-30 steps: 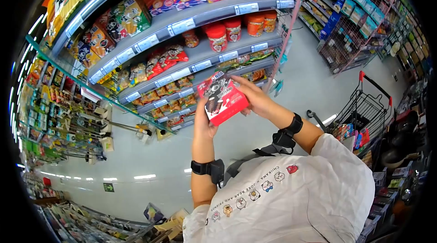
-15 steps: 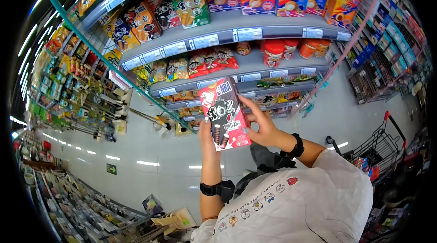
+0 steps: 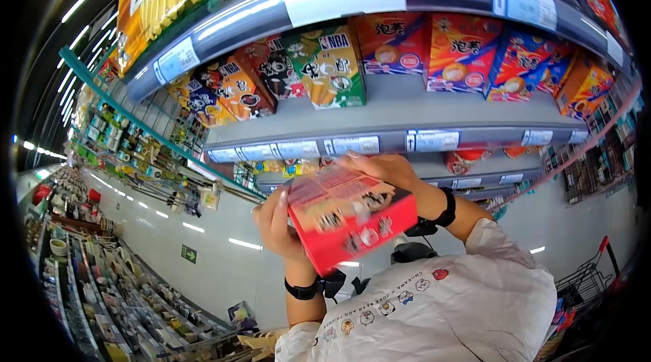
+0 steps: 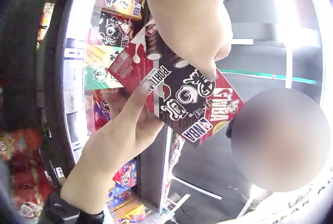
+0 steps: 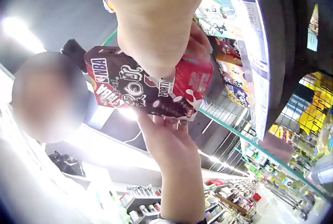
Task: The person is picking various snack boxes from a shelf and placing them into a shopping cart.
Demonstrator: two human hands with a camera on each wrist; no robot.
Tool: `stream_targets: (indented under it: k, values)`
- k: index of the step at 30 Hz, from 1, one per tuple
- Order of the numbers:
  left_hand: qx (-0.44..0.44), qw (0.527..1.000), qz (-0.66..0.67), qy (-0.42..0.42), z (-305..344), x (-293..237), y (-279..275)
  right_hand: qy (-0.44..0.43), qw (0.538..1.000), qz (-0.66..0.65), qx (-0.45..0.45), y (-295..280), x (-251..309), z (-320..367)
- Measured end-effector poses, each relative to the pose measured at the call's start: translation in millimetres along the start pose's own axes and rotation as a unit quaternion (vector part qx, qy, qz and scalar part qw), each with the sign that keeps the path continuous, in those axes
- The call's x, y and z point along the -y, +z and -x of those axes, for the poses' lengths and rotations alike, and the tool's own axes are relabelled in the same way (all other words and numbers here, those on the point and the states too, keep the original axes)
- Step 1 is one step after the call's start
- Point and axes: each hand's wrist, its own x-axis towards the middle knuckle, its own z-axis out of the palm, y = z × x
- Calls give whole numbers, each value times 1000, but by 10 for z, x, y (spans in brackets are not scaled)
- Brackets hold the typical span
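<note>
A red and black snack box with NBA lettering and pictures of wafer rolls is held between both hands in front of the shelf. It lies tilted in the head view, a printed side and its red end facing up, slightly blurred. My left hand grips the left edge, with fingers along the side. At the far right edge my right hand holds it too, thumb and fingers around the box. Both wrist views show its front; there the right hand pinches one edge and the left hand the opposite one.
Similar boxes in green and orange stand on the shelf ahead, beside red and blue snack boxes. Lower down are red-lidded jars. A shopping cart stands at right; a teal rail edges the shelf at left.
The box has turned over from its front to another side and tipped so an end faces up. The shelf appears closer, and both hands have shifted their hold along with the box.
</note>
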Motion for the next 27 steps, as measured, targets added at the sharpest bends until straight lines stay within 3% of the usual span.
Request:
stream_targets:
  k: [2,4,7,8,10,16,17,20,24,27]
  values:
    - [-55,998,-24,29,-36,57,121,-26,999,-6,-41,-12,-127,-250]
    - [-20,997,-47,65,-4,310,169,-71,991,22,-111,-37,-171,-515]
    - [31,986,-133,97,-26,688,199,-50,991,64,-103,56,-254,-620]
    - [-48,995,-72,59,-78,732,358,-41,991,77,-102,107,-280,-652]
    - [-45,998,30,34,-197,855,367,-25,989,72,-126,233,-298,-728]
    - [-17,993,108,52,-528,1243,349,29,981,125,-142,564,-363,-879]
    - [-8,989,139,45,-551,1347,381,78,984,129,-96,608,-438,-828]
    - [8,984,178,25,-606,1469,455,64,971,189,-131,628,-410,-867]
    - [19,979,201,41,-642,1576,530,118,965,208,-109,607,-365,-855]
    - [16,975,222,3,-608,1625,598,132,962,221,-93,624,-339,-897]
